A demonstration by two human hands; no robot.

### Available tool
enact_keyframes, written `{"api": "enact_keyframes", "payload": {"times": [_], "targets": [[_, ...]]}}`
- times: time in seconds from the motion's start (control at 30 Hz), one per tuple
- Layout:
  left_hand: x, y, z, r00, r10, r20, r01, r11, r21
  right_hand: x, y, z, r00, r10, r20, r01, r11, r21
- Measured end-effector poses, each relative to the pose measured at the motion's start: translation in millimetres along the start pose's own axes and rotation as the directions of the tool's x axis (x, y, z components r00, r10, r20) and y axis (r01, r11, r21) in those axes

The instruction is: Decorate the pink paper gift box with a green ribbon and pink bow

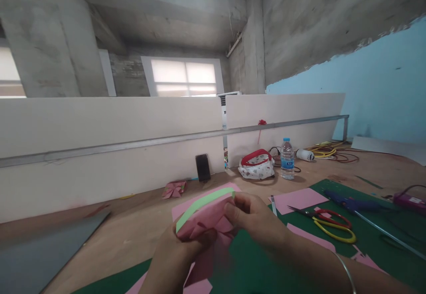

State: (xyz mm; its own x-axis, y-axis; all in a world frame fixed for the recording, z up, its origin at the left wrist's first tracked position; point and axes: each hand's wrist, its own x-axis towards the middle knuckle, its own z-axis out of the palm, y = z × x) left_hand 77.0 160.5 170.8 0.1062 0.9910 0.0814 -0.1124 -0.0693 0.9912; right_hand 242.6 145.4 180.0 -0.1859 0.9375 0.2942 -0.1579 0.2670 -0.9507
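Between both hands is a folded pink paper craft (208, 214) with a light green paper strip (203, 203) along its upper edge. My left hand (186, 245) grips its lower left side, the thumb pressed on the pink folds. With thumb and fingers, my right hand (248, 214) pinches the right end, where the green strip stops. Behind the craft, a flat pink sheet shows in part. Below it, pink paper hangs or lies blurred above the green cutting mat (256, 263), so I cannot tell which.
On the mat lie scissors (333, 225) with red and yellow handles, a blue glue gun (356, 203) and pink sheets (299, 200). Farther back stand a water bottle (287, 158), a white-and-red pouch (256, 165), a phone (203, 168) and a folded pink paper piece (174, 189).
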Motion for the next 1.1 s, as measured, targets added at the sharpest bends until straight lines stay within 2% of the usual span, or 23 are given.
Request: {"api": "enact_keyframes", "payload": {"times": [0.1,0.2,0.37,0.47,0.67,0.77,0.97,1.1], "targets": [[2.7,-4.9,-2.0,1.0,0.004,0.03,-0.003,1.0,-0.01,-1.4,-1.6,1.0,1.0,0.012,0.019,-0.011,0.998,-0.066],[6.3,-11.3,-0.5,0.992,0.028,0.125,-0.021,0.998,-0.061,-2.1,-1.2,3.1,0.999,0.043,0.003,-0.043,0.991,-0.125],[10.3,-16.4,3.2,0.977,0.014,0.213,0.02,0.988,-0.155,1.6,1.8,0.7,0.998,0.041,-0.042,-0.045,0.993,-0.11],[10.2,-15.3,1.9,0.974,-0.04,0.225,0.084,0.978,-0.189,4.0,3.7,-1.7,0.998,0.022,-0.066,-0.029,0.994,-0.104],[8.4,-14.2,-1.7,0.963,-0.15,0.225,0.196,0.961,-0.195,5.9,7.3,-1.8,0.997,0.062,-0.053,-0.064,0.997,-0.041],[6.9,-11.7,-2.6,0.961,-0.156,0.229,0.207,0.954,-0.216,5.5,6.9,-2.5,0.997,0.066,-0.049,-0.068,0.997,-0.033],[1.7,-4.1,-8.3,0.965,-0.155,0.213,0.203,0.953,-0.226,2.4,0.8,-3.8,0.993,0.1,0.061,-0.096,0.993,-0.065],[5.5,-5.3,-5.0,0.972,-0.134,0.195,0.178,0.957,-0.23,2.3,-0.3,-2.5,0.995,0.103,0.01,-0.102,0.989,-0.106]]}}
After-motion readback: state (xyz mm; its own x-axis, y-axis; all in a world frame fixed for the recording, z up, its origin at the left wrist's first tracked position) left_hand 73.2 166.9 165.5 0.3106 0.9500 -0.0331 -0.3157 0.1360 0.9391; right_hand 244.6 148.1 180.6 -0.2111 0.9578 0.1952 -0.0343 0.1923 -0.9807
